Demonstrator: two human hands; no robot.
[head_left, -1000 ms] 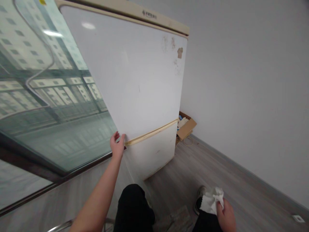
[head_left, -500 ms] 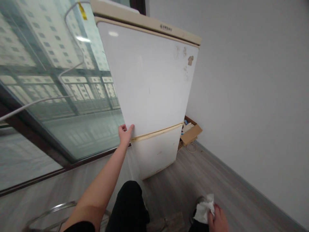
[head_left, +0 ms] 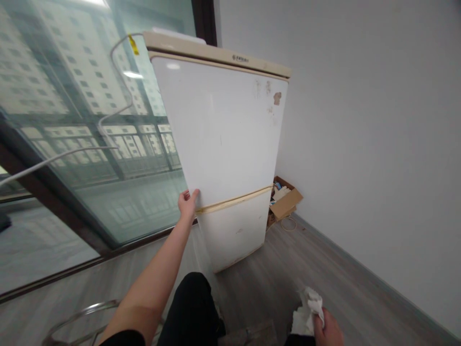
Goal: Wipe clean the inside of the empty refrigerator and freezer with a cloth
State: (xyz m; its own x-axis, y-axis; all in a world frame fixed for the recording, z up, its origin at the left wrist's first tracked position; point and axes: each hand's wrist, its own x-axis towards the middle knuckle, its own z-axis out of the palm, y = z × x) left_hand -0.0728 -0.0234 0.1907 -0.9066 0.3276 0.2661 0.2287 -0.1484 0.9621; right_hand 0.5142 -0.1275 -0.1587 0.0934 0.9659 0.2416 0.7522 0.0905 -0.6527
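A white two-door refrigerator (head_left: 223,139) with a cream top trim stands in front of me, its doors closed. My left hand (head_left: 188,204) grips the left edge of the upper door near its lower corner, thumb on the front face and fingers curled round the side. Stains and a brown patch mark the door's upper right. Low at the bottom right, my right hand (head_left: 327,329) is closed on a crumpled white tissue (head_left: 309,311), away from the refrigerator.
An open cardboard box (head_left: 287,202) with assorted things sits behind the refrigerator by the wall. A white cord (head_left: 65,153) hangs across the glass sliding door (head_left: 144,202) on the left. A curved metal tube frame (head_left: 82,312) lies low left on the wood-look floor (head_left: 288,259).
The view has tilted up slightly, so the refrigerator sits lower in it. My left hand keeps its grip on the door edge. The tissue stays in my right hand, turned a little.
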